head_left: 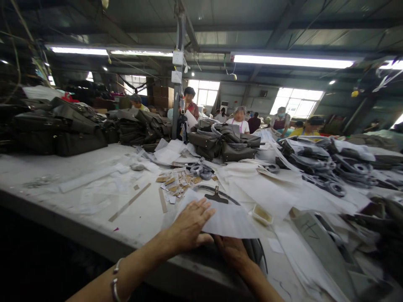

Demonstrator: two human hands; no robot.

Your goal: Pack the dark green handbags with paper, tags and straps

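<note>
My left hand [190, 224] lies flat, fingers stretched out, on a white sheet of paper [226, 218] near the front edge of the worktable [63, 176]. My right hand [233, 251] is just under that sheet's near edge, its fingers hidden beneath the paper, resting by a dark curved piece [256, 251]. A dark metal clip [216, 197] and a curved dark strap lie just beyond the sheet. Small tan tags [176, 184] are scattered to the left of it.
Stacks of dark bags [59, 126] stand at the back left and centre [223, 142]. Coiled grey straps [333, 163] pile up at right. A small glue tray [262, 214] sits beside the sheet. Several people stand beyond the table. A steel post [178, 84] rises mid-table.
</note>
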